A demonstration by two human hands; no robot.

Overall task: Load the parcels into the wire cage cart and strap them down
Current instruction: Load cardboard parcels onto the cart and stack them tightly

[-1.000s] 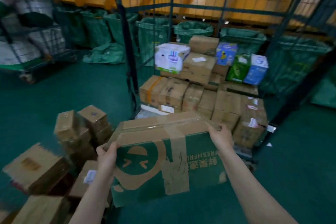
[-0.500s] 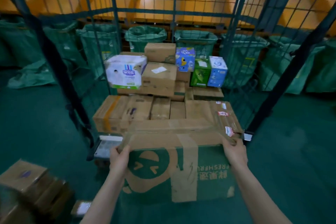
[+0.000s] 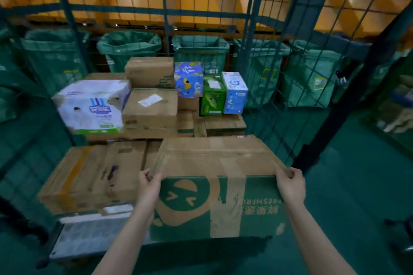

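Both near top corners of a large cardboard box (image 3: 201, 158) are gripped: the left hand (image 3: 148, 187) is curled round the left corner and the right hand (image 3: 290, 186) round the right corner, with fingers hooked over the top edge. The box has a brown taped top and a green front printed with a round cartoon face. It is held at the open front of the wire cage cart (image 3: 251, 56), on the right side, just beside a row of low brown boxes (image 3: 89, 174) already lying in the cart. Whether its underside rests on the cart cannot be told.

Further back in the cart, more parcels are stacked: a white plastic-wrapped pack (image 3: 91, 107), a brown carton (image 3: 149, 114) with a white label, a taller brown carton (image 3: 149, 71) behind it, then a blue carton (image 3: 188, 79), a green carton (image 3: 212, 98) and a light-blue carton (image 3: 234, 92) standing side by side. Beyond the mesh, open green sacks (image 3: 129, 44) are lined up before an orange wall. The floor (image 3: 346, 196) is green.
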